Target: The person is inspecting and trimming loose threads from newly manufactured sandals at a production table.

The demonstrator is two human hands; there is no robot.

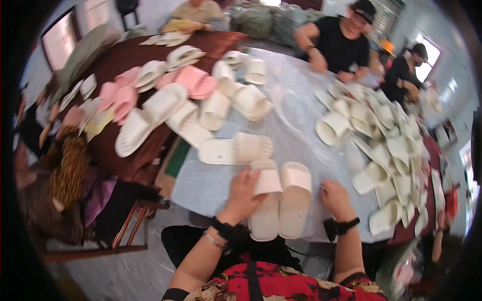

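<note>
A pair of cream slide slippers lies side by side at the near table edge, toes pointing away from me. My left hand [244, 194] is closed on the left slipper [265, 213] at its strap, with some fingers hidden by it. Just beside it, the right slipper [296, 200] is untouched. My right hand [335, 198] hovers over the table to the right, its fingers curled together; a tiny spot shows at the fingertips, too small to name. Beyond the pair, another cream slipper [236, 149] lies sideways.
A big heap of cream slippers [391, 145] covers the table's right side. More cream slippers [150, 118] and pink slippers [193, 82] spread over the brown cloth [145, 163] at left. Clear plastic sheeting [296, 120] covers the middle. Several people work around the table.
</note>
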